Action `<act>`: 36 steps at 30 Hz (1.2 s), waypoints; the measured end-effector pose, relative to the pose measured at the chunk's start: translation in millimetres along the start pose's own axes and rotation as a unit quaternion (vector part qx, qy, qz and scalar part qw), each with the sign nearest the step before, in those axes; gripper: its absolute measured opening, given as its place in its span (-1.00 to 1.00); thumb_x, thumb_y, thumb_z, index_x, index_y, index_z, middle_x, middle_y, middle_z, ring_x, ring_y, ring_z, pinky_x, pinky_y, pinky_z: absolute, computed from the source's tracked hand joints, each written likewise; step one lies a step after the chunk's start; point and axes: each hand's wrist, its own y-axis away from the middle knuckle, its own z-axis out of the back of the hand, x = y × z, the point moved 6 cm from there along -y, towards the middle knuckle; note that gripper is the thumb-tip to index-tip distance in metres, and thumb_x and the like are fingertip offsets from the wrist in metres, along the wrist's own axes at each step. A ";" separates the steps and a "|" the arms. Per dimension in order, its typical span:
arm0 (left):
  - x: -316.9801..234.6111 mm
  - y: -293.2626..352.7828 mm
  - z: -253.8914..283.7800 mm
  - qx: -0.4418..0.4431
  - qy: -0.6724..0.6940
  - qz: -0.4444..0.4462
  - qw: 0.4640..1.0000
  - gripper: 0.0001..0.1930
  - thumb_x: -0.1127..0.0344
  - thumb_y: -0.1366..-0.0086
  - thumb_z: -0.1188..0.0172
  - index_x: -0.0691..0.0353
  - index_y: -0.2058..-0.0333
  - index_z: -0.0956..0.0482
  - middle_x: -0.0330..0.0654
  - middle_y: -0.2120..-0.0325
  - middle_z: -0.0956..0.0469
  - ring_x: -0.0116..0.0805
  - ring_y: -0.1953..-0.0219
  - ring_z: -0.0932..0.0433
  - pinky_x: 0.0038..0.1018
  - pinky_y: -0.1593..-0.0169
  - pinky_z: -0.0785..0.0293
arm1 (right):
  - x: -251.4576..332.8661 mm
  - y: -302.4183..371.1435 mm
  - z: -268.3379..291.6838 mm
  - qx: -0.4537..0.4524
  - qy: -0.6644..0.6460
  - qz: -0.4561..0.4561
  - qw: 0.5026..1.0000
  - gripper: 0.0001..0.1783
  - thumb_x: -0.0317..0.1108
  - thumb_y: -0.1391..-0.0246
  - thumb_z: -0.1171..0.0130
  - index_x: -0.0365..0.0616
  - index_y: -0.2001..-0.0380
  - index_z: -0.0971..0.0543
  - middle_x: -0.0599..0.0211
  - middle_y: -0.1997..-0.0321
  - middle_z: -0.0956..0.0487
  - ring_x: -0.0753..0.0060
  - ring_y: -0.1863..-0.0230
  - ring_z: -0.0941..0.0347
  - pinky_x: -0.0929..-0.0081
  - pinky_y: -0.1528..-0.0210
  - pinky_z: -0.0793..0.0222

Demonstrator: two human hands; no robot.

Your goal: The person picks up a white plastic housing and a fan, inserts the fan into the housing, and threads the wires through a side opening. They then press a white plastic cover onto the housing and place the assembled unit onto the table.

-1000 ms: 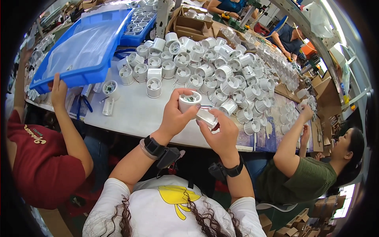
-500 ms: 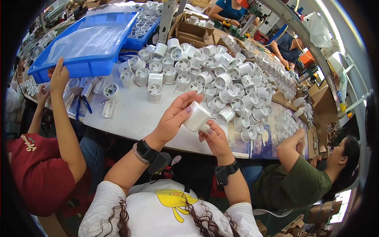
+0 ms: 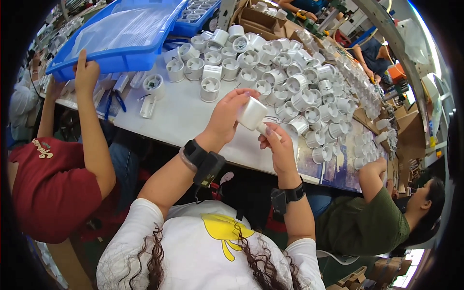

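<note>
My left hand (image 3: 226, 116) is wrapped round a smooth white plastic cup-shaped housing (image 3: 253, 114), holding it tilted over the near part of the table. At the housing's lower right, my right hand (image 3: 279, 145) pinches a small white stub-like piece (image 3: 263, 128). Whether that piece is part of the housing or separate, I cannot tell. Beyond my hands, many similar white housings (image 3: 296, 83) with fan-like blades inside lie heaped on the white tabletop (image 3: 179, 113).
On the left, a person in a red shirt (image 3: 55, 188) grips a blue tray (image 3: 104, 64) holding a clear sheet. Blue-handled pliers (image 3: 120, 100) and a clear plastic part (image 3: 148, 107) lie nearby. At right sits a person in a green shirt (image 3: 362, 224). Cardboard boxes (image 3: 261, 25) stand behind the heap.
The whole view has shifted, so the table and heap sit farther right. The small white piece at my right fingertips shows more plainly, with my right fingers a little farther from the housing.
</note>
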 end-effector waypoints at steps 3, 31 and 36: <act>3.0 0.3 10.7 -0.028 0.067 0.022 0.997 -0.71 0.34 -0.33 0.06 0.33 0.03 -0.42 -0.09 0.06 -0.52 -0.32 0.05 -0.50 -0.41 -0.04 -0.44 | -1.9 -1.5 -5.8 -0.009 0.021 0.009 1.000 -0.58 -0.20 -0.24 -0.06 -0.28 -0.05 -0.41 0.35 0.30 -0.52 0.61 0.35 -0.39 0.63 0.23 -0.34; -4.7 19.5 -3.1 0.048 -0.058 -0.041 0.996 -0.66 0.53 -0.24 -0.09 0.25 -0.01 -0.39 -0.19 0.11 -0.50 -0.47 0.07 -0.48 -0.48 -0.02 -0.45 | -15.2 11.4 -6.6 0.040 0.057 0.068 0.995 -0.47 -0.42 -0.15 -0.09 -0.24 -0.18 -0.25 0.29 0.15 -0.50 0.52 0.24 -0.44 0.52 0.17 -0.40; -7.1 22.7 13.3 0.056 -0.030 -0.043 0.997 -0.63 0.47 -0.27 -0.11 0.26 -0.05 -0.34 -0.19 0.08 -0.48 -0.48 0.08 -0.48 -0.50 -0.03 -0.43 | -15.8 19.5 -13.7 0.047 0.002 0.051 0.998 -0.46 -0.41 -0.15 -0.10 -0.30 -0.18 -0.26 0.26 0.20 -0.53 0.54 0.32 -0.44 0.55 0.26 -0.40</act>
